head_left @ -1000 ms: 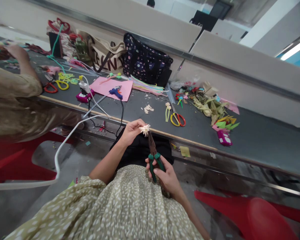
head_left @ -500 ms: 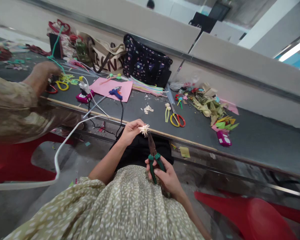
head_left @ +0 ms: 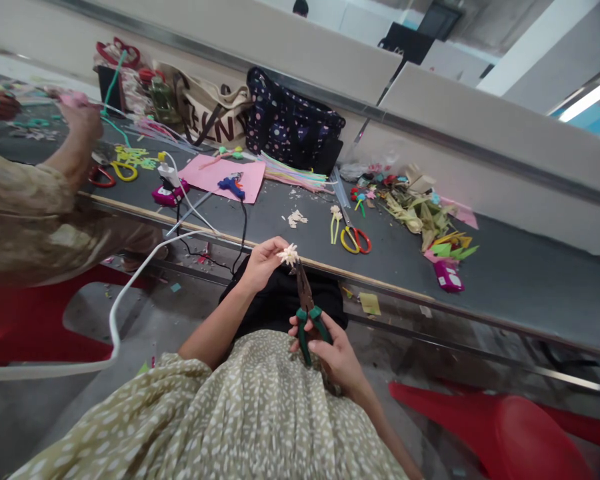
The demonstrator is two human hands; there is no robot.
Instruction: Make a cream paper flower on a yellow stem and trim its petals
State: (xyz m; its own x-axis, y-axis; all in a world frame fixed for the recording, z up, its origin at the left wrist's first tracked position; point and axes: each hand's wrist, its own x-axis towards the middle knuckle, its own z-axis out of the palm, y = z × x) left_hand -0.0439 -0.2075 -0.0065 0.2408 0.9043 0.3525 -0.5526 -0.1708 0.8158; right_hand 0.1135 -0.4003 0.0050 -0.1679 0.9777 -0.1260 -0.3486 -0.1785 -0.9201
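My left hand (head_left: 261,267) pinches a small cream craft flower (head_left: 289,255) with pointed petals, just off the table's front edge. Green-handled long-nose pliers (head_left: 306,310) are gripped in my right hand (head_left: 333,347), their jaws pointing up at the flower's underside. Whether the jaw tips touch the flower is too small to tell. On the table beyond lie cream scraps (head_left: 297,219) and another cream flower on a pale yellow stem (head_left: 335,223). Scissors with red and yellow handles (head_left: 355,241) rest beside it.
A blue glue gun (head_left: 231,186) lies on a pink sheet (head_left: 200,172); its cord hangs over the edge. Left stands a magenta power strip (head_left: 167,193), and a white cable (head_left: 113,320) crosses nearby. A co-worker's hand (head_left: 83,120) is at far left. Dried husks (head_left: 415,207) lie right.
The co-worker's hand has risen from beside the scissors at left and moved back over the table, near something pink. My hands, the flower and the pliers have barely moved.
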